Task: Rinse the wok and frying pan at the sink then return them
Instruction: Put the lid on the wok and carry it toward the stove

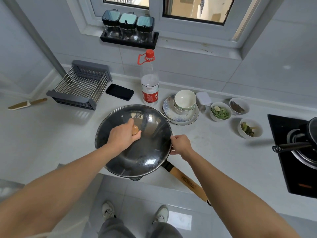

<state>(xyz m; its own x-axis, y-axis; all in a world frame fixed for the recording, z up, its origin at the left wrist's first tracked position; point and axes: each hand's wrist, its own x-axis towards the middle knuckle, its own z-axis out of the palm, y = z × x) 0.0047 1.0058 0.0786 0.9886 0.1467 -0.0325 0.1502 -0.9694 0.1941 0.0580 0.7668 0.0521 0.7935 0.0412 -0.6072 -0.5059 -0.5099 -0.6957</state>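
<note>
A black wok with a long wooden handle [187, 182] sits at the counter's front edge, covered by a glass lid [137, 155]. My left hand [122, 134] grips the lid's wooden knob [135, 130]. My right hand [181, 144] pinches the lid's rim on the right side. A black frying pan [308, 145] rests on the stove at the far right, its dark handle [289, 146] pointing left. The sink is out of view.
Behind the wok stand a clear bottle [149, 83] with a red cap, a stack of plates and bowls [182, 107], a phone [119, 91] and a dish rack [80, 85]. Three bowls of vegetables [220, 111] sit right. A knife [25, 104] lies far left.
</note>
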